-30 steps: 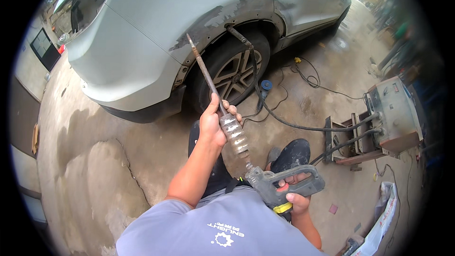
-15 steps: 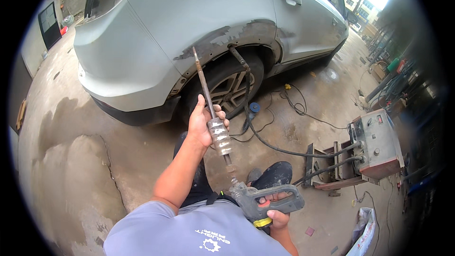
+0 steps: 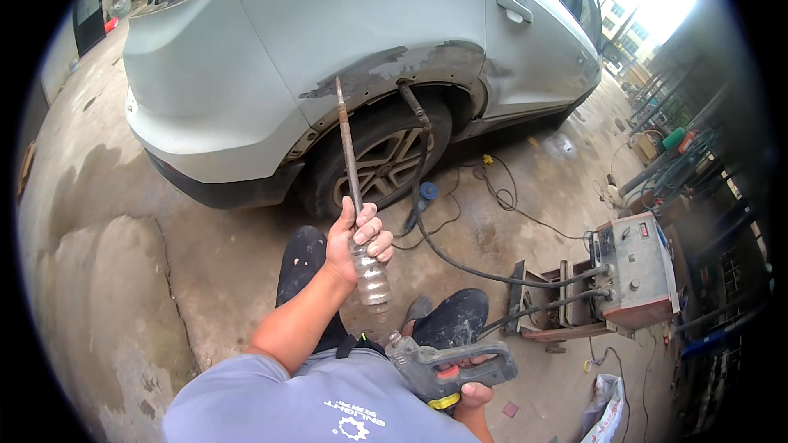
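A slide-hammer dent puller (image 3: 348, 152) spans from my lap to the car, its pointed tip at the sanded grey patch (image 3: 373, 72) above the rear wheel arch. My left hand (image 3: 358, 238) is closed around the sliding weight (image 3: 371, 277), which is smeared by motion. At the tool's back end, my right hand (image 3: 474, 392) grips the black handle (image 3: 455, 365) with its red trigger and yellow band; the handle partly hides those fingers. Whether the tip touches the metal I cannot tell.
The silver car (image 3: 312, 16) fills the far side. A clamp (image 3: 412, 102) on the wheel arch joins a thick cable to the grey welding machine (image 3: 636, 267) at right. A blue-ended power tool (image 3: 425, 194) and loose cords lie on the concrete. A white sack (image 3: 603, 410) sits lower right.
My left hand and the weight have slid back along the shaft toward the handle. The tip remains by the sanded patch, and the whole view has shifted slightly.
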Demonstrator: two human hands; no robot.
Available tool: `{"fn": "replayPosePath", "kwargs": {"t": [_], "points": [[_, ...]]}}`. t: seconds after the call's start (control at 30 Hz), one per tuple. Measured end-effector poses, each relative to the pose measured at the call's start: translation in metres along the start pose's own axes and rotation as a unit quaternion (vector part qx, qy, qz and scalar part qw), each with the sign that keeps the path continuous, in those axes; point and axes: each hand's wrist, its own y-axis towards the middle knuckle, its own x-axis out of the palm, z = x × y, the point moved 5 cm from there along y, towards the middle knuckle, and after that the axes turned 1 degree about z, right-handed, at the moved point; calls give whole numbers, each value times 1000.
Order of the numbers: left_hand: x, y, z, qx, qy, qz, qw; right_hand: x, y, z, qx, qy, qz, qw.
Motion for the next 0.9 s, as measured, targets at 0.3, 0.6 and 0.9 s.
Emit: {"fn": "replayPosePath", "kwargs": {"t": [0.3, 0.6, 0.9], "points": [[-14, -13, 21, 52, 440, 399, 803, 16, 8, -10, -8, -11, -26, 1000], [-11, -26, 15, -33, 108, 80, 990, 19, 13, -12, 20, -6, 5, 1000], [-13, -9, 13, -20, 194, 152, 969, 15, 11, -11, 4, -6, 40, 999]]}}
